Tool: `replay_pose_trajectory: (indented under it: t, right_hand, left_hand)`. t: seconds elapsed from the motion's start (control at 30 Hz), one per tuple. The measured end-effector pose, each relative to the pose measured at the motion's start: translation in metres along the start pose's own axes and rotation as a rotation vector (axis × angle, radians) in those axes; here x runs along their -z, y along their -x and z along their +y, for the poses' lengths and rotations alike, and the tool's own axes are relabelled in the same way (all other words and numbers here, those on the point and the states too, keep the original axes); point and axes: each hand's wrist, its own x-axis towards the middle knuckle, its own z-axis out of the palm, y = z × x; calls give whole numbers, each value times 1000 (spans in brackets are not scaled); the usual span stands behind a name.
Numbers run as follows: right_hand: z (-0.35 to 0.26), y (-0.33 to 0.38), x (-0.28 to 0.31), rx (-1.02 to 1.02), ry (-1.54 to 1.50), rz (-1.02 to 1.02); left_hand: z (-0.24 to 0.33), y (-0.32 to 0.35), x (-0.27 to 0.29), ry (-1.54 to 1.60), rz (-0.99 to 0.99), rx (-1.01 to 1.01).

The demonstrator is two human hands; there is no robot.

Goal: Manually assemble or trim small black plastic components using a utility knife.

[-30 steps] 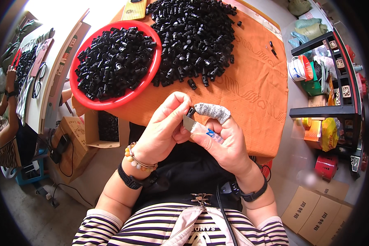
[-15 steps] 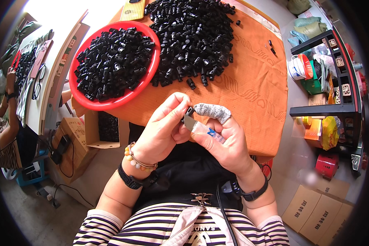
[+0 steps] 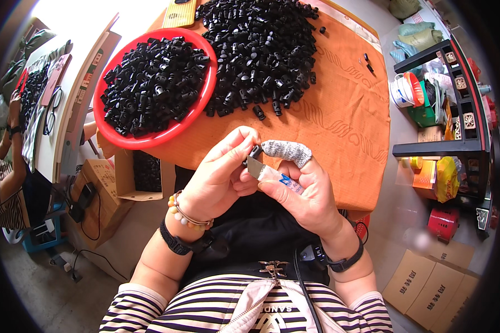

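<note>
My left hand (image 3: 219, 175) pinches a small black plastic cord lock (image 3: 255, 151) between thumb and fingers, above the near edge of the table. In my right hand (image 3: 312, 197) is a blade (image 3: 254, 167) whose grip is wrapped in white and blue tape. Its flat metal end meets the cord lock, or lies right in front of it. A grey knitted sleeve (image 3: 288, 152) covers my right index finger, which reaches over to the cord lock. Beyond my hands, a red basin (image 3: 210, 89) full of similar black pieces stands beside a large loose heap (image 3: 261, 55) of them.
An orange cloth (image 3: 350, 111) covers the table. Below its left edge stands an open cardboard box (image 3: 133, 191) with black pieces inside. A black shelf (image 3: 439, 150) holds goods on the right, above flat cartons (image 3: 428, 288). Another person's arm (image 3: 15, 127) is at a table far left.
Both hands stay almost in place. The blade and the right fingers have shifted very slightly left against the cord lock.
</note>
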Motion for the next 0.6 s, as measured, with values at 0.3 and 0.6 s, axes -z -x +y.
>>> replay_pose_trajectory:
  t: [0.3, 0.6]
  right_hand:
    - [-1, -2, 0, 2, 0, 3]
    - [-1, -3, 2, -12, -4, 6]
  left_hand:
    - [1, -1, 2, 8, -28, 28]
    - [2, -1, 6, -12, -44, 49]
